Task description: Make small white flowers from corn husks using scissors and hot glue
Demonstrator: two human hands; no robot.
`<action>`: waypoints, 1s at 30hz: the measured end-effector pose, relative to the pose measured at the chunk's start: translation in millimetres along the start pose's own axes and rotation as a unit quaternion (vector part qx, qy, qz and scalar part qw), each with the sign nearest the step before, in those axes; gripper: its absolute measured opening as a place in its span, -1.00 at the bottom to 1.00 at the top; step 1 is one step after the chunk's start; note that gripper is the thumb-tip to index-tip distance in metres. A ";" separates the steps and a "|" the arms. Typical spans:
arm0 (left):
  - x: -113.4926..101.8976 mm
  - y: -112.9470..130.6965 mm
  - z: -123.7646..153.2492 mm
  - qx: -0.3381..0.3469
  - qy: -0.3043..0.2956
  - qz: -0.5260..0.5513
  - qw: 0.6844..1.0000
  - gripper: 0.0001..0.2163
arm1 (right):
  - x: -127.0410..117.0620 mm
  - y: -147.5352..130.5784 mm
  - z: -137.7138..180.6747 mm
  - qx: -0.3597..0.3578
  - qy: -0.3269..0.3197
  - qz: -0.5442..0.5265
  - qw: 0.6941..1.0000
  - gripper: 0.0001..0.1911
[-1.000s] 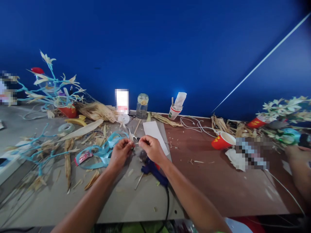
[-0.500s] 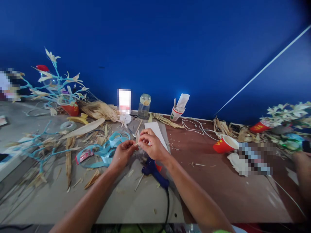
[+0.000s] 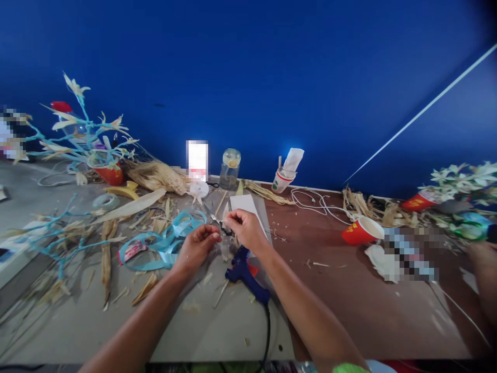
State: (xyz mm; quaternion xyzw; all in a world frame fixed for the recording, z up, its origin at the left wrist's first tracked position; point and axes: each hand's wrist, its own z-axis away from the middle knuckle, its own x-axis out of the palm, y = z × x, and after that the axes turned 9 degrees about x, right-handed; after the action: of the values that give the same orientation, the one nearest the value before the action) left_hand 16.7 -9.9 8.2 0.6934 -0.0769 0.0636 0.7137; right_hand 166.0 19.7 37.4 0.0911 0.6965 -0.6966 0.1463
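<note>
My left hand (image 3: 199, 245) is closed, thumb and fingertips together in a pinch. My right hand (image 3: 247, 229), also closed in a pinch, is just to its right, with a small gap between the two. Whatever either hand has in its fingertips is too small to make out. Below the right hand a dark blue glue gun (image 3: 248, 278) lies on the worktop, its black cord running to the front edge. Scissors (image 3: 212, 213) lie just beyond the fingers, partly hidden. Light blue ribbon (image 3: 170, 255) is heaped left of my left hand.
Blue-wrapped branches with pale husk flowers (image 3: 87, 124) rise from a red paper cup (image 3: 111, 175) at left. A glass jar (image 3: 230, 170) and a white cup (image 3: 282, 180) stand along the wall. A tipped red cup (image 3: 361, 231) lies right. Another person's arm (image 3: 483, 269) shows at far right.
My hands have drawn slightly apart; before, their fingertips met at a small pale piece. The glue gun and ribbon lie as before.
</note>
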 end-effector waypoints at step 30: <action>0.0 8.0 -0.5 -0.007 -0.013 -0.043 0.999 -0.75 | -1.6 -2.9 6.1 -0.020 -0.065 0.115 0.991 -0.91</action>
State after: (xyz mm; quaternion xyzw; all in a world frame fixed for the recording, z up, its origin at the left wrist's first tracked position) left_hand 15.2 -9.1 16.1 0.6919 -0.0566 0.0233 0.7194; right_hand 167.0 13.7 40.7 0.1221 0.6843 -0.6654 0.2722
